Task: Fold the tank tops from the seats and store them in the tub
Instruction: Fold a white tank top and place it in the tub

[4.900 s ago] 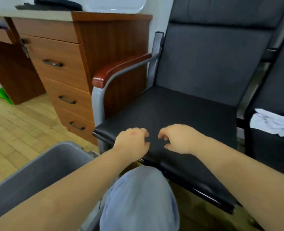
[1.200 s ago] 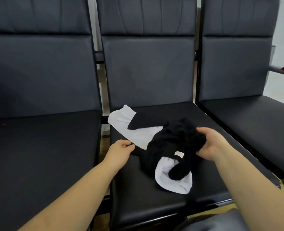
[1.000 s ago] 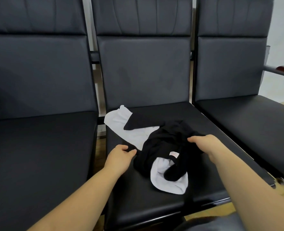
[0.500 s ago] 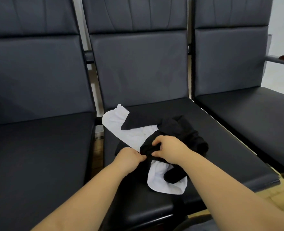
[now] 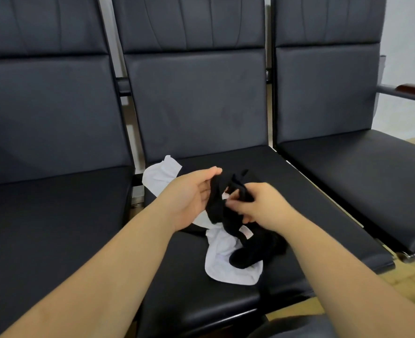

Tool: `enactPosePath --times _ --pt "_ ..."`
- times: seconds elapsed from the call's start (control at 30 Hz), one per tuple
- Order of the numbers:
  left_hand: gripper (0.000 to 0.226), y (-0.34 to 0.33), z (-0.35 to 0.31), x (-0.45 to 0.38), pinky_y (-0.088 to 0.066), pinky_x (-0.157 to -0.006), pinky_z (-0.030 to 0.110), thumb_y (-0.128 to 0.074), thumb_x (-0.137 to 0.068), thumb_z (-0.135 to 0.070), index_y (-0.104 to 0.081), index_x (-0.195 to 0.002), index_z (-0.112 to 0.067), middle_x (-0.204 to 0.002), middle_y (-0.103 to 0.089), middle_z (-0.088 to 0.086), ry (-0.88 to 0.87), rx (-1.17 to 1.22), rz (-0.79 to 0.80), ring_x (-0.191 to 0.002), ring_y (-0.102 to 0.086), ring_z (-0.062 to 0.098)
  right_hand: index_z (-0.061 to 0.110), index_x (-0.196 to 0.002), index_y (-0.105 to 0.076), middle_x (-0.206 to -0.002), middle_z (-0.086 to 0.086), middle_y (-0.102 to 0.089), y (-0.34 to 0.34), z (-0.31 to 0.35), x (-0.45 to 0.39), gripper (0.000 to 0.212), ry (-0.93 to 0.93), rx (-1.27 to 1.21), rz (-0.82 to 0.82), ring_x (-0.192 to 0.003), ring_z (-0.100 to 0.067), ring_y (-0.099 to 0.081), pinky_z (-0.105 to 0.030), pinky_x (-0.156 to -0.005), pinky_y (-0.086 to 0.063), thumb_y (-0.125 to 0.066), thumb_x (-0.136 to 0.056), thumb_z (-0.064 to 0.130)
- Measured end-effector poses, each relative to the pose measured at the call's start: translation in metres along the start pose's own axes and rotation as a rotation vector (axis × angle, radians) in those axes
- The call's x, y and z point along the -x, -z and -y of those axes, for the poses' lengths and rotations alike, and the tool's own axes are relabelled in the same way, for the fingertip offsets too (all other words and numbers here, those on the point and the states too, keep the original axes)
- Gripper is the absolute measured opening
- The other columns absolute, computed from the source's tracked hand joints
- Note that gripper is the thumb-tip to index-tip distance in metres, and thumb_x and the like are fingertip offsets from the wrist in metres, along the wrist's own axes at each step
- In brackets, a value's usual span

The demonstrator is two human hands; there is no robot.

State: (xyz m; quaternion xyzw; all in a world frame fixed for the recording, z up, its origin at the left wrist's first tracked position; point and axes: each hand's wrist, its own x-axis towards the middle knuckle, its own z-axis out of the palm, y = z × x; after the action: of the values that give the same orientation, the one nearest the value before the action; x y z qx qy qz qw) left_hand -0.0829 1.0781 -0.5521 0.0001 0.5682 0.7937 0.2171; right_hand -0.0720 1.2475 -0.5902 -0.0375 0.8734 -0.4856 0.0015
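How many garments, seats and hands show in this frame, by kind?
Black tank top: 1, held by both hands
White tank top: 1, lying on the middle seat
Seats: 3 (left seat, middle, right seat)
Hands: 2 (left hand, right hand)
Total: 7

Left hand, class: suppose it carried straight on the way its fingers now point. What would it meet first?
The left hand points up and to the right, already holding the black tank top. Past that, its line probably meets the middle seat's backrest, though depth is hard to judge in this view.
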Motion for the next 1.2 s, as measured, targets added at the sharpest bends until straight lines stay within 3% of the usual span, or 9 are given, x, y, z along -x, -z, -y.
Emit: enactPosePath --times 0.17,0.33,0.5,0.6,0.7,0.8,0.97,1.07,1.2 --pt "0.024 0.018 0.033 -0.004 -0.049 -0.089 0.032 -0.056 -0.095 -0.035 -0.059 -0.107 -0.015 -0.100 -0.063 0.000 0.189 -0.649 -0.253 -0.092 -0.061 0.017 0.013 -0.115 -0.063 -0.085 -0.004 -0.063 0.051 -0.040 0.005 0.039 -0.364 -0.249 -0.569 -0.063 -0.014 -0.060 -0.028 -0.063 -0.051 -0.054 -0.082 -0.006" --pt "0.030 0.020 0.063 -0.005 -0.050 -0.074 0.023 -0.066 -0.088 -0.040 -0.055 -0.104 -0.017 -0.102 -0.061 -0.004 0.209 -0.893 -0.137 -0.087 -0.062 0.013 0.020 -0.142 -0.039 -0.133 -0.013 -0.046 0.052 -0.047 0.015 0.063 -0.530 0.179 -0.314 -0.098 -0.031 -0.060 -0.035 -0.082 -0.050 -0.053 -0.082 0.010" --pt "0.016 0.020 0.075 -0.016 -0.045 -0.072 0.018 -0.071 -0.086 -0.023 -0.057 -0.092 -0.019 -0.086 -0.057 -0.008 0.132 -0.885 -0.171 -0.077 -0.054 0.005 0.024 -0.135 -0.048 -0.135 -0.004 -0.042 0.030 -0.019 0.018 0.050 -0.225 0.374 -0.356 -0.113 -0.027 -0.053 -0.030 -0.085 -0.042 -0.056 -0.086 0.017" --pt "0.010 0.023 0.077 -0.015 -0.041 -0.063 0.014 -0.068 -0.088 -0.022 -0.063 -0.089 -0.013 -0.084 -0.061 -0.002 0.091 -0.935 -0.202 -0.074 -0.054 0.007 0.023 -0.126 -0.056 -0.128 0.001 -0.049 0.012 0.000 0.014 0.038 0.021 0.334 -0.386 -0.097 -0.017 -0.057 -0.024 -0.082 -0.041 -0.057 -0.088 0.016" --pt "0.011 0.028 0.073 -0.011 -0.043 -0.063 0.017 -0.067 -0.089 -0.016 -0.067 -0.080 -0.009 -0.080 -0.066 -0.002 0.047 -0.804 -0.263 -0.075 -0.058 0.011 0.020 -0.127 -0.056 -0.128 -0.001 -0.053 -0.008 0.006 0.007 0.036 0.050 0.315 -0.229 -0.097 -0.015 -0.057 -0.024 -0.088 -0.043 -0.058 -0.091 0.022" --pt "0.007 0.034 0.066 -0.006 -0.052 -0.075 0.024 -0.066 -0.087 -0.009 -0.072 -0.084 -0.010 -0.086 -0.072 0.002 0.058 -0.532 -0.294 -0.086 -0.065 0.016 0.013 -0.131 -0.049 -0.121 -0.004 -0.056 -0.029 -0.003 -0.004 0.050 -0.203 0.441 0.014 -0.105 -0.020 -0.057 -0.029 -0.084 -0.046 -0.057 -0.091 0.043" --pt "0.011 0.045 0.068 -0.002 -0.051 -0.095 0.037 -0.065 -0.089 -0.012 -0.071 -0.097 -0.007 -0.105 -0.071 0.010 0.153 -0.350 -0.342 -0.102 -0.064 0.024 0.017 -0.074 -0.049 -0.078 -0.002 -0.051 -0.043 -0.016 -0.025 0.026 -0.378 0.472 0.090 -0.082 -0.022 -0.052 -0.031 -0.073 -0.045 -0.057 -0.091 0.034" --pt "0.019 0.046 0.064 -0.001 -0.050 -0.074 0.027 -0.062 -0.092 -0.020 -0.069 -0.105 -0.007 -0.094 -0.072 0.006 0.161 -0.216 -0.361 -0.088 -0.064 0.019 0.016 -0.074 -0.052 -0.082 -0.004 -0.054 -0.037 -0.006 -0.028 0.024 -0.292 0.283 -0.016 -0.076 -0.019 -0.050 -0.026 -0.065 -0.042 -0.052 -0.095 0.027" --pt "0.044 0.048 0.045 0.001 -0.048 -0.072 0.029 -0.050 -0.096 -0.048 -0.066 -0.108 -0.009 -0.099 -0.071 0.008 0.162 -0.015 -0.359 -0.088 -0.062 0.019 0.011 -0.073 -0.058 -0.069 0.005 -0.050 -0.035 0.040 -0.007 0.029 -0.042 -0.292 -0.040 -0.067 -0.009 -0.046 -0.022 -0.064 -0.039 -0.051 -0.098 0.024"
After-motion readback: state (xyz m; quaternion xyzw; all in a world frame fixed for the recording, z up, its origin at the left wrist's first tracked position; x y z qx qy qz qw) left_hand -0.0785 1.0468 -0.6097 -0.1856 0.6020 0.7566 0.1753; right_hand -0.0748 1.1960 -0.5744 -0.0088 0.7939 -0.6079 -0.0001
